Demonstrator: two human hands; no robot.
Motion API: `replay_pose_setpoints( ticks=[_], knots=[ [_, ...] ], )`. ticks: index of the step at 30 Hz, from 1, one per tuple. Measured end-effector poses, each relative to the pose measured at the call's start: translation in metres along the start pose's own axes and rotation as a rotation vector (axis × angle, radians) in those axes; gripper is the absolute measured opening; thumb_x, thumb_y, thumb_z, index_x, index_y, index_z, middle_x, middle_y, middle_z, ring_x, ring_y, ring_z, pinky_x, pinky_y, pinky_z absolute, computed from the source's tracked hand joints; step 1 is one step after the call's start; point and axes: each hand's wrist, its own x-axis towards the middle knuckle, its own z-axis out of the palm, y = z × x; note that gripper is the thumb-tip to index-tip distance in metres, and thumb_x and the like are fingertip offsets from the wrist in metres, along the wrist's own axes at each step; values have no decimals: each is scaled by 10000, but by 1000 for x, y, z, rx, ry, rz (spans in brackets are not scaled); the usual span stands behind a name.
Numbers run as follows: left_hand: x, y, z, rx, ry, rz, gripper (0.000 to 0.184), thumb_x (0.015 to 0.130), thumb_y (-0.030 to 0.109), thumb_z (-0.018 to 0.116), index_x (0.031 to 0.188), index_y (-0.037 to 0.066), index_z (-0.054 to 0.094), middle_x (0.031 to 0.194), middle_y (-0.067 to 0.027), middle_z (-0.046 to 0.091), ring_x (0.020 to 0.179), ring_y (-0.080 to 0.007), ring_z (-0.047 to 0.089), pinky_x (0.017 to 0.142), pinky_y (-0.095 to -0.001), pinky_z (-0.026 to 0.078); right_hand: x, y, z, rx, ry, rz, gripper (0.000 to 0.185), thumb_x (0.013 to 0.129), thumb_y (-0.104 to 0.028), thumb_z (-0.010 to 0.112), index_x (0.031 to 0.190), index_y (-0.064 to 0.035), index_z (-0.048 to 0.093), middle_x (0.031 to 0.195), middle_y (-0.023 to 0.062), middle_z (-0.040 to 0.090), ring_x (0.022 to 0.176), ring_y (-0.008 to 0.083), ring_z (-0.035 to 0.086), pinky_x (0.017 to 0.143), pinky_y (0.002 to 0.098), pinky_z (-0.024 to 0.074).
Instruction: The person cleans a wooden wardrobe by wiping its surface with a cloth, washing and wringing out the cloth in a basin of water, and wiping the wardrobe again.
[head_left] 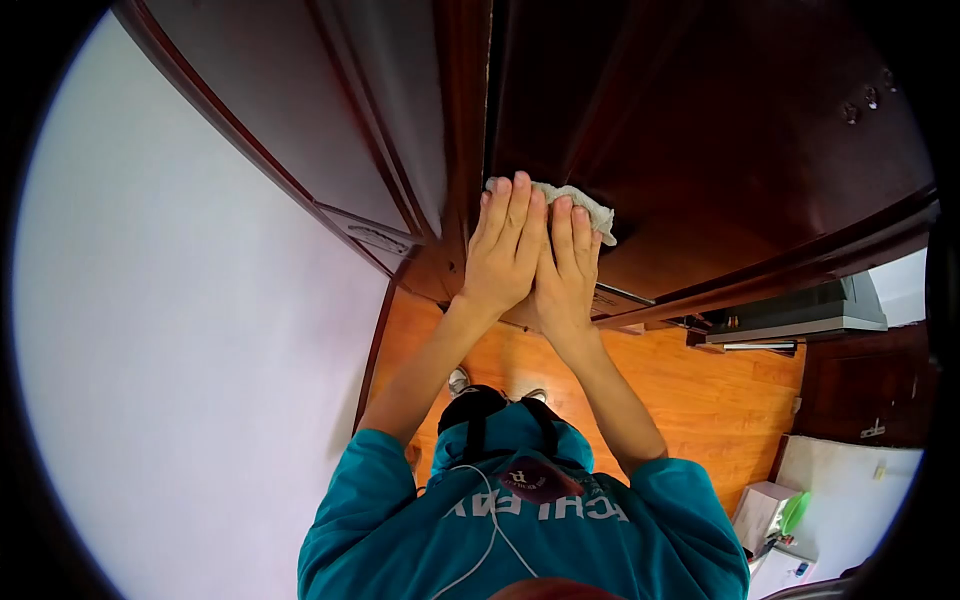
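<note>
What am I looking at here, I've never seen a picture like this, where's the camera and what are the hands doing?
There's no machine: this one picture comes from a camera worn on a person's head, looking forward and down, so their teal shirt shows at the bottom. Their bare left hand and right hand reach out side by side, fingers stretched. Beneath the fingers is a pale cloth, or perhaps a tissue, against a dark wooden cabinet. Below is a wooden floor; a pale wall fills the left.
</note>
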Motion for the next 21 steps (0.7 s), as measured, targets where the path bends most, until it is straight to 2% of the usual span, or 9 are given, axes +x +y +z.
replay_pose_setpoints(
  ticks=[2,5,8,12,14,15,18,19,21],
  knots=[
    [-22,-2,10,-36,-7,4,385,886,105,447,1216,-88,494,1350,-261,413,1308,-405,324,1057,-497,310,-13,5,3,-15,-10,3,425,800,-70,505,1219,-9,545,1360,97,461,1220,287,438,979,436,349],
    [-84,-5,37,-15,-97,31,387,874,97,449,1199,-110,484,1341,-303,387,1290,-452,315,1061,-524,298,-50,18,20,30,-149,-38,423,782,-84,507,1195,-5,554,1341,78,479,1193,261,463,974,415,366],
    [-126,3,46,35,-336,-25,451,865,94,443,1242,-147,392,1351,-354,318,1299,-494,249,1058,-567,274,-77,19,27,-10,-232,-9,418,780,-94,500,1185,-6,552,1317,51,504,1169,217,484,970,369,384],
    [-112,11,42,-22,-410,-102,491,864,101,439,1261,-172,344,1347,-391,283,1289,-545,208,1057,-592,244,-68,27,18,62,-249,-3,434,776,-98,507,1200,-11,543,1328,51,498,1175,207,480,965,357,385],
    [-91,14,39,-59,-238,-84,542,882,102,419,1309,-183,248,1376,-415,187,1283,-585,154,1050,-618,217,-52,23,5,61,-197,-5,446,771,-101,517,1211,-28,545,1332,33,498,1180,186,478,964,338,379],
    [-71,15,35,-66,-248,-82,542,882,102,419,1309,-183,248,1376,-415,187,1283,-585,154,1050,-618,217,-38,21,-5,59,-202,7,446,771,-101,517,1211,-28,545,1332,33,498,1180,186,478,964,338,379],
    [-31,14,31,-36,-86,-7,616,909,91,401,1380,-142,80,1432,-385,40,1304,-580,79,1043,-640,189,-9,18,-24,-1,-72,-26,420,760,-97,528,1175,-53,578,1305,-2,525,1161,163,489,948,325,384],
    [-34,13,35,-36,-88,-6,616,909,91,401,1380,-142,80,1432,-385,40,1304,-580,79,1043,-640,189,-13,20,-20,0,-73,-23,420,760,-97,528,1175,-53,578,1305,-2,525,1161,163,489,948,325,384],
    [-51,10,46,9,-30,63,584,875,98,448,1352,-121,192,1407,-374,161,1272,-577,182,1026,-642,225,-33,25,-6,-43,-45,-15,420,750,-103,533,1164,-50,583,1292,18,533,1136,175,505,935,327,394]
  ],
)
